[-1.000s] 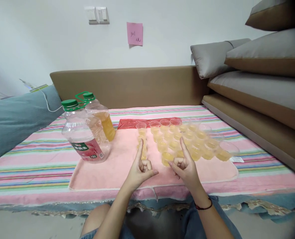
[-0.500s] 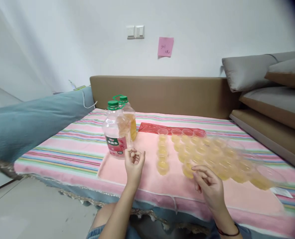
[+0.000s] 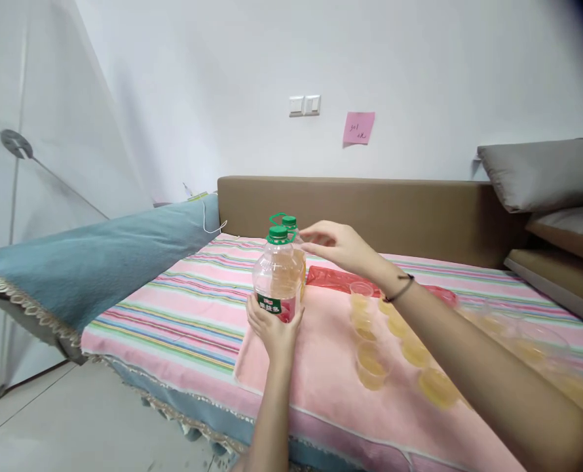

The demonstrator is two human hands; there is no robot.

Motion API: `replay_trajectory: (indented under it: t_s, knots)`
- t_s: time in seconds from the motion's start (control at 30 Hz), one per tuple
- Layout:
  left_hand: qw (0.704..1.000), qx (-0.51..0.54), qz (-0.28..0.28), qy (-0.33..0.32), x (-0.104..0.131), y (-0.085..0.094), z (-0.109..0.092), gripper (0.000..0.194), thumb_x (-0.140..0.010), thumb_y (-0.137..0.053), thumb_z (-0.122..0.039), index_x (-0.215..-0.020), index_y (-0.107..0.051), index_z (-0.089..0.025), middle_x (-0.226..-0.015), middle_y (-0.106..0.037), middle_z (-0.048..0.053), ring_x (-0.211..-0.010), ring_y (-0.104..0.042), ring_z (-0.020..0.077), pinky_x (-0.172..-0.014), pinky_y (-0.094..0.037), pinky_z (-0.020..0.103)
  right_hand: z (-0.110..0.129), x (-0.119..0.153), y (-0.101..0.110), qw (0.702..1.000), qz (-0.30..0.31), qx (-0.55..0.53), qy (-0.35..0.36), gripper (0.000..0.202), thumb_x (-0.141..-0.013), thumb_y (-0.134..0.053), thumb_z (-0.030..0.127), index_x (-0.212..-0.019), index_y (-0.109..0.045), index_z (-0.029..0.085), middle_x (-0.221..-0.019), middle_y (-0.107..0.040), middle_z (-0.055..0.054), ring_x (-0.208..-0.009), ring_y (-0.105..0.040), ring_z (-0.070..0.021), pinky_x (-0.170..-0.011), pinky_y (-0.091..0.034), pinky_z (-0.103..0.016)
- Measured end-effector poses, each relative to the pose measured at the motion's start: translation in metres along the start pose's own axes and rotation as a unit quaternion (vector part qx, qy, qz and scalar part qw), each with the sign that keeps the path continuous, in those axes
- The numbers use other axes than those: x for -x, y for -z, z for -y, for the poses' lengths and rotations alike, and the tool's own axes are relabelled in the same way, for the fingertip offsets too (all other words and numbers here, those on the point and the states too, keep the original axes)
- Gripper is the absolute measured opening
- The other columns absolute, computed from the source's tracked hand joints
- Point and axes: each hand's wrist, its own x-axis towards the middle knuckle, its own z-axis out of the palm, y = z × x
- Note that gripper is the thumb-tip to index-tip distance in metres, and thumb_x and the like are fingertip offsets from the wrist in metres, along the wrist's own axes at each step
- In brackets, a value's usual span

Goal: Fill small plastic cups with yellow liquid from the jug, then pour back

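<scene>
A clear plastic juice bottle (image 3: 278,272) with a green cap and a red-and-green label stands upright on the pink towel. My left hand (image 3: 275,328) is wrapped around its lower part from the near side, partly covering the label. Right behind it stands a second bottle (image 3: 302,278) of yellow liquid, mostly hidden. My right hand (image 3: 331,246) reaches across to the back bottle's neck, fingers apart and curved. Whether its fingertips touch that bottle I cannot tell. Beneath my right forearm are rows of clear cups of yellow drink, including a near cup (image 3: 371,367).
Red plastic film (image 3: 331,278) lies behind the cups. A brown padded board (image 3: 345,210) runs along the wall. At left is a blue covered armrest (image 3: 124,255); grey cushions (image 3: 542,174) are piled at right. The pink towel (image 3: 321,367) lies over a striped cover (image 3: 173,301).
My left hand has closed around the front bottle. My right hand has moved from beside the cups, up and left to the bottles. The view has turned left.
</scene>
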Motion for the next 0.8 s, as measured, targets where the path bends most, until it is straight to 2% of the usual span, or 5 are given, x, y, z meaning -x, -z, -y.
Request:
replay_trajectory:
  t_s: [0.1,0.23,0.47,0.7,0.8]
  knots:
    - [0.999,-0.006,0.004,0.034,0.002,-0.002,0.002,0.117,-0.061,-0.081,-0.052,-0.149,-0.015,-0.012,-0.144,-0.041,0.027,-0.136,-0.04,0.041,-0.11,-0.035,0.057,0.005,-0.049,-0.013,0.991,0.088,0.101,0.01,0.032,-0.082,-0.067,0.037,-0.108,-0.073,0.018,-0.109,-0.07,-0.009,-0.088,-0.064,-0.0186,-0.079,-0.048,-0.031]
    - [0.998,0.003,0.018,0.054,0.004,0.001,0.006,0.113,-0.064,-0.078,-0.053,-0.148,-0.018,-0.007,-0.139,-0.045,0.028,-0.132,-0.045,0.0402,-0.108,-0.039,0.054,0.005,-0.084,-0.029,0.975,0.159,0.153,0.026,0.032,-0.084,-0.064,0.044,-0.097,-0.076,0.018,-0.098,-0.072,-0.007,-0.083,-0.062,-0.0181,-0.072,-0.045,-0.029]
    - [0.997,0.02,0.059,0.052,0.006,0.007,0.009,0.103,-0.07,-0.075,-0.05,-0.148,-0.021,-0.011,-0.142,-0.042,0.026,-0.135,-0.04,0.0398,-0.108,-0.038,0.057,0.004,-0.097,-0.028,0.967,0.204,0.15,0.034,0.023,-0.077,-0.07,0.034,-0.091,-0.079,0.019,-0.085,-0.074,-0.004,-0.079,-0.064,-0.0185,-0.069,-0.044,-0.029]
    - [0.997,0.032,0.055,0.049,0.007,0.01,0.004,0.1,-0.071,-0.076,-0.046,-0.148,-0.021,-0.012,-0.142,-0.042,0.024,-0.134,-0.041,0.0387,-0.109,-0.037,0.056,-0.002,-0.108,-0.011,0.949,0.312,-0.004,0.04,0.039,-0.067,-0.074,0.022,-0.106,-0.077,0.02,-0.102,-0.076,-0.004,-0.102,-0.065,-0.0226,-0.087,-0.051,-0.032]
    - [0.996,0.032,0.062,0.054,0.007,0.011,0.004,0.102,-0.07,-0.078,-0.044,-0.148,-0.021,-0.011,-0.142,-0.042,0.025,-0.134,-0.041,0.0389,-0.109,-0.037,0.055,-0.005,-0.106,-0.007,0.947,0.317,-0.036,0.044,0.042,-0.067,-0.071,0.016,-0.108,-0.076,0.021,-0.109,-0.074,-0.003,-0.103,-0.065,-0.0203,-0.087,-0.052,-0.03]
